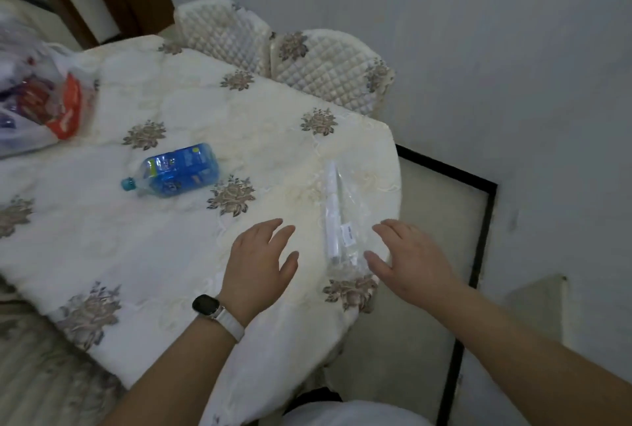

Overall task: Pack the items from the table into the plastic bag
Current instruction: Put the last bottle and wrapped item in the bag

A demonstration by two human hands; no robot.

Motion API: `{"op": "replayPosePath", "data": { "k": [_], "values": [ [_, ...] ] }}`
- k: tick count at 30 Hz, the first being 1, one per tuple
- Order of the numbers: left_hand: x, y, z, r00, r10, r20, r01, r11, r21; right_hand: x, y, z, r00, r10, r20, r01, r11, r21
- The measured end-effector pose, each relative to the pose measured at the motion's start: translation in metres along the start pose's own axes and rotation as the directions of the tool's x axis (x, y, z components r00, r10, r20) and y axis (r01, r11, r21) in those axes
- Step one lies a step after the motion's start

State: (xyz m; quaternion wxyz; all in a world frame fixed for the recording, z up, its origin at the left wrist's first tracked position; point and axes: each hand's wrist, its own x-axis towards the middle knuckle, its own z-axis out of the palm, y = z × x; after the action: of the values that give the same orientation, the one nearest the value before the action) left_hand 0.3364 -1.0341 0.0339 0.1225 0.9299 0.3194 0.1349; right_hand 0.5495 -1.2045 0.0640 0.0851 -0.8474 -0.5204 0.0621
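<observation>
A long white item in a clear plastic wrapper [337, 217] lies near the table's right edge. My left hand [261, 263], with a watch on the wrist, hovers open just left of it. My right hand [410, 263] is open just right of it, fingers spread, thumb close to the wrapper's near end. Neither hand holds anything. A blue plastic bottle [176, 169] lies on its side in the middle of the table. A white plastic bag [37, 97] with red and purple packets showing through sits at the far left edge.
The table [143, 254] wears a cream cloth with brown flower motifs. Two quilted chair backs [273, 52] stand behind it. The table's rounded right edge drops to a pale floor with a black border line [478, 247] beside a grey wall.
</observation>
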Motion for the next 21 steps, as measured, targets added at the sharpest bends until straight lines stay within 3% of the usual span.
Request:
{"op": "replayPosePath", "data": {
  "k": [7,11,17,21],
  "values": [
    [0.034,-0.072,-0.003,0.968,-0.246,-0.046,0.244,0.969,-0.047,0.083,-0.013,0.033,0.978,0.148,0.145,-0.155,0.987,0.041],
    [0.042,-0.098,0.002,0.908,-0.413,-0.069,0.403,0.906,-0.131,0.122,-0.014,0.051,0.933,0.260,0.250,-0.295,0.948,0.117],
    [0.055,-0.117,0.025,0.709,-0.705,0.028,0.669,0.660,-0.343,0.172,-0.015,0.086,0.895,0.272,0.352,-0.362,0.905,0.221],
    [0.087,-0.130,0.033,0.491,-0.869,0.059,0.767,0.400,-0.501,0.205,-0.014,0.104,0.921,0.158,0.356,-0.261,0.929,0.262]
  ]
}}
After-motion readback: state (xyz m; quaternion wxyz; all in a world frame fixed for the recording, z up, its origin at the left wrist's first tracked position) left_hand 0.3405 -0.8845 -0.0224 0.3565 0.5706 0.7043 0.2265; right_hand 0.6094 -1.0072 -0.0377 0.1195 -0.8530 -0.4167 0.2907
